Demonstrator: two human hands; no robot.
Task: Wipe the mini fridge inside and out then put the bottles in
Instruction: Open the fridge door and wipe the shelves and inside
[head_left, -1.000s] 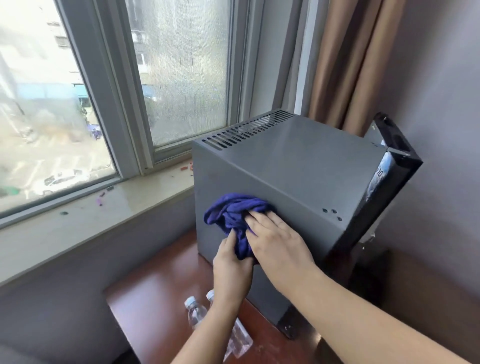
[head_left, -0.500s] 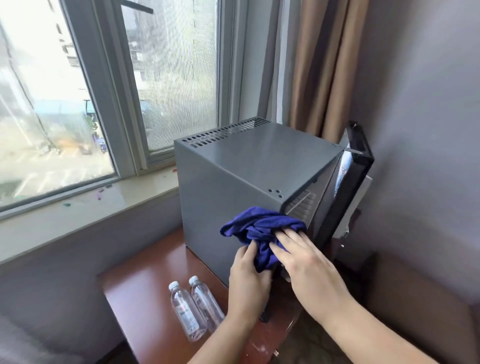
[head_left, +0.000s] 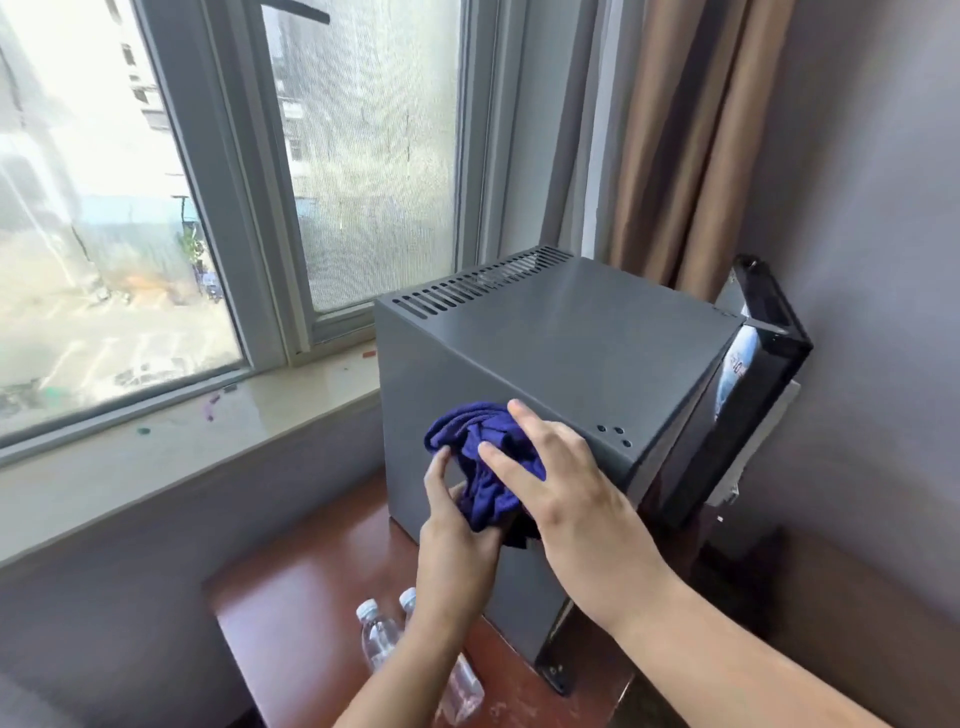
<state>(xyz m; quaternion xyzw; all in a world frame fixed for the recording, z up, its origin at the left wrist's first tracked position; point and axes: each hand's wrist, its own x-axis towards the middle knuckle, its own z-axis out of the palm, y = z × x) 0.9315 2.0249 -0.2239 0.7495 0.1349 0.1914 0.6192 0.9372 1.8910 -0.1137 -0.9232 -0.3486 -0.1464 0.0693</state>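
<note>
A grey mini fridge (head_left: 561, 338) stands on a reddish wooden table (head_left: 306, 613), its black door (head_left: 769, 332) swung open to the right. A bunched blue cloth (head_left: 483, 457) lies against the fridge's left side wall near the top edge. My right hand (head_left: 561, 483) presses the cloth with straight fingers. My left hand (head_left: 452, 530) grips the cloth's lower part from below. Two clear water bottles (head_left: 379, 634) lie on the table below my left forearm, partly hidden by it.
A window with a pale stone sill (head_left: 156, 457) runs along the left behind the table. Brown curtains (head_left: 691, 145) hang behind the fridge. A grey wall (head_left: 872, 208) stands close to the open door on the right.
Both hands and the cloth have slid back along the fridge's side wall, away from the door-side corner and up toward the top edge. The camera has shifted.
</note>
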